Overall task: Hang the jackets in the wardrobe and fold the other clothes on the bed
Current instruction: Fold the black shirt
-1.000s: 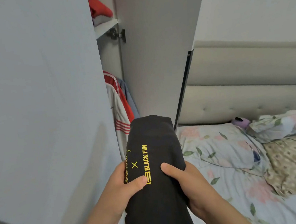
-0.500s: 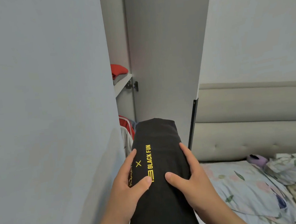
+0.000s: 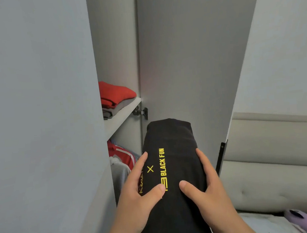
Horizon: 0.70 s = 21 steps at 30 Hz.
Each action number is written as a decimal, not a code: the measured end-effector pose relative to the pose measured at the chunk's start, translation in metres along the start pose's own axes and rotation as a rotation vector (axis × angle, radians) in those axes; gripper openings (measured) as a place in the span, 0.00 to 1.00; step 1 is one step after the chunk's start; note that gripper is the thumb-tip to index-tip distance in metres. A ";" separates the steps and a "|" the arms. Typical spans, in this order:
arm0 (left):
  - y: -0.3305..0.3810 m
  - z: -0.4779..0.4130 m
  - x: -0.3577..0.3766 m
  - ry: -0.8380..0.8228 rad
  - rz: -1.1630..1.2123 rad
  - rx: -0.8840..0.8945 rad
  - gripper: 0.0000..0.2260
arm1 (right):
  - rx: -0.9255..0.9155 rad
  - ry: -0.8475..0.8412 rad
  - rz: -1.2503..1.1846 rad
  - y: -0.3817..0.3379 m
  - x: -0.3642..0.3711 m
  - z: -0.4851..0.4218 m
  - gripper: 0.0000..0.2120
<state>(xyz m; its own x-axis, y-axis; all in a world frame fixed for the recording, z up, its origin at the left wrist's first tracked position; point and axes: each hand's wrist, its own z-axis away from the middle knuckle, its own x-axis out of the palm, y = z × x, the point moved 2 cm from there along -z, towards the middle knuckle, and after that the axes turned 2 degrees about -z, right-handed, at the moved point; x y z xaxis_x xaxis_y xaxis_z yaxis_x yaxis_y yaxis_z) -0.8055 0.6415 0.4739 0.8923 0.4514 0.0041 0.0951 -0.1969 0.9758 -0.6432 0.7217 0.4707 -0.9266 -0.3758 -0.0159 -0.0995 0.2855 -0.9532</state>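
The left hand (image 3: 137,189) and the right hand (image 3: 206,182) clasp a folded black garment (image 3: 170,143) between them, one on each long side. The thumbs press on top and the fingers run along the edges. The garment is a neat, narrow bundle printed in yellow with "BLACK FUN", and it is held in the air pointing into the open wardrobe. Its far end is just right of the wardrobe shelf (image 3: 122,117) and slightly below it, not yet resting on anything.

On the shelf lies a folded red garment (image 3: 115,93) atop a folded grey one (image 3: 111,111). Under the shelf hang a red-and-white striped jacket (image 3: 122,153) and a pale grey garment (image 3: 118,172). To the right of the shelf stands the open wardrobe door (image 3: 180,57), and further right and lower are the padded headboard (image 3: 275,161) and a corner of the bed (image 3: 262,224).

At least one jacket looks already hung and two pieces are folded and shelved. This black piece is folded, and setting it down seems to be the step in hand. Most of the bed is out of view, so whatever clothes remain there cannot be judged.
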 end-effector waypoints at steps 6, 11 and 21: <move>0.001 -0.055 0.009 0.038 -0.086 0.016 0.34 | -0.026 -0.044 0.027 0.016 -0.008 -0.062 0.39; -0.003 -0.075 0.015 0.044 -0.072 0.052 0.35 | -0.032 -0.076 -0.012 0.019 -0.011 -0.085 0.39; 0.008 -0.086 0.014 0.050 -0.052 0.059 0.37 | -0.031 -0.130 -0.047 -0.002 -0.010 -0.097 0.37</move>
<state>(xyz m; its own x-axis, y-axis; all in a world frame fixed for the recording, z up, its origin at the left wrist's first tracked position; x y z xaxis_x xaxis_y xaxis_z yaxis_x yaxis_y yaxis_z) -0.8306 0.7210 0.5001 0.8626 0.5048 -0.0338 0.1679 -0.2227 0.9603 -0.6692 0.8108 0.5021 -0.8662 -0.4996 -0.0118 -0.1548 0.2908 -0.9442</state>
